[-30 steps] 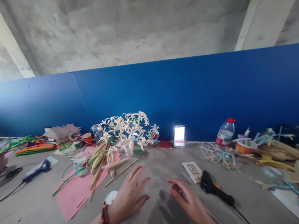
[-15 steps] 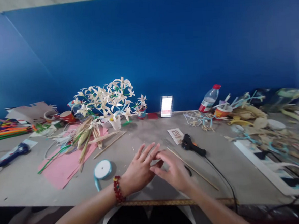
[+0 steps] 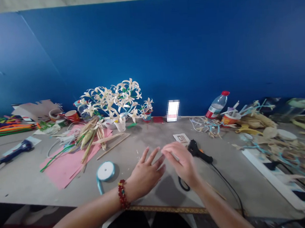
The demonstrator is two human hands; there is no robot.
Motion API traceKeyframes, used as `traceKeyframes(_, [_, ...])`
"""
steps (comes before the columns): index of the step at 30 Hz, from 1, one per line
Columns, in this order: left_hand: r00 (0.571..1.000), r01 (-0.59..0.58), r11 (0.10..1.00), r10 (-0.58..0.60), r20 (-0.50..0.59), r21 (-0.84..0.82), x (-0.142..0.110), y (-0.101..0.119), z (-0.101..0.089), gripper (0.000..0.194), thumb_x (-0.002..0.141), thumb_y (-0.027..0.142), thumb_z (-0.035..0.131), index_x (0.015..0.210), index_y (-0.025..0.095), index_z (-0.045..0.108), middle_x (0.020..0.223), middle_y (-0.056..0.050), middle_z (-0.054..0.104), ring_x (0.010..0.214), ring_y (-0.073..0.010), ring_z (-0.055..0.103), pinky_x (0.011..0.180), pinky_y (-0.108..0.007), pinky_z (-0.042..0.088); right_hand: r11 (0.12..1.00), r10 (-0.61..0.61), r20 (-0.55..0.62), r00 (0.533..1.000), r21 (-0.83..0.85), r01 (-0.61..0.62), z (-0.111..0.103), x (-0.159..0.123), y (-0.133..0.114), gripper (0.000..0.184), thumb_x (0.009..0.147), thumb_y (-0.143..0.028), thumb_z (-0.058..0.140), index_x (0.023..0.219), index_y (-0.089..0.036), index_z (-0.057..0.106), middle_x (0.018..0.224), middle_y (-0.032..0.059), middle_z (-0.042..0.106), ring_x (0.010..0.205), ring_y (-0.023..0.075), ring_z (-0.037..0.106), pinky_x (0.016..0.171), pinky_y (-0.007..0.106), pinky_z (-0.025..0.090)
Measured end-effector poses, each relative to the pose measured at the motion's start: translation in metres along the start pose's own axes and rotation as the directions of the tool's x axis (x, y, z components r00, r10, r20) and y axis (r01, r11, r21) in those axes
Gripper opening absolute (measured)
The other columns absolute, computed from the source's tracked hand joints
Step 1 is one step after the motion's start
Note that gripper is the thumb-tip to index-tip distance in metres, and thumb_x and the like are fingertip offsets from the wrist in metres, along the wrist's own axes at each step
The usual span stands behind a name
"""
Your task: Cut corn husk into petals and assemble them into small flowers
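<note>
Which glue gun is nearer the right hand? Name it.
The black glue gun, close by the right hand; the blue glue gun lies far left.

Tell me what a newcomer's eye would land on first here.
Probably the spray of white flowers above a white cup, at the back of the table, left of centre before the blue wall. Next, perhaps, the two bare hands in front: the left hand, fingers spread, with a red beaded bracelet at its wrist, and the right hand close beside it.
</note>
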State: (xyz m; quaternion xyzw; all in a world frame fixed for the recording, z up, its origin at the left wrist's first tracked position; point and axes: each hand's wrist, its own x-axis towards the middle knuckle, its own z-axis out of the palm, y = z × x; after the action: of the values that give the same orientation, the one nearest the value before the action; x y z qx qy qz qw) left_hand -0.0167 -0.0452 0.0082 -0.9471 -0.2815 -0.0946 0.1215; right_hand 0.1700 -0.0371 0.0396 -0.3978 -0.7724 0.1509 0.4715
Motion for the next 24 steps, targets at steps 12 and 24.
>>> traceKeyframes(12, [0.992, -0.107, 0.994, 0.106, 0.061, -0.001, -0.002, 0.013, 0.002, 0.016, 0.083, 0.015, 0.060, 0.095, 0.013, 0.070, 0.086, -0.012, 0.072, 0.101, -0.0346, 0.061, 0.100, -0.061, 0.033, 0.990, 0.021, 0.379, 0.925, -0.139, 0.035, 0.015, 0.020, -0.014, 0.017, 0.089, -0.031, 0.065, 0.075, -0.022, 0.068, 0.085, 0.0029, 0.069, 0.083, 0.0197, 0.059, 0.076, 0.032, 0.043])
traceKeyframes(24, [0.985, -0.171, 0.985, 0.170, -0.038, -0.015, -0.009, -0.002, -0.016, 0.016, 0.093, 0.020, 0.052, 0.099, 0.016, 0.066, 0.110, -0.011, 0.069, 0.126, -0.0303, 0.050, 0.113, -0.067, 0.015, 0.959, 0.235, 0.068, 0.970, 0.148, -0.243, -0.029, 0.030, 0.004, 0.024, 0.090, -0.035, 0.057, 0.071, -0.020, 0.057, 0.071, 0.0005, 0.055, 0.068, 0.0150, 0.051, 0.064, 0.027, 0.041])
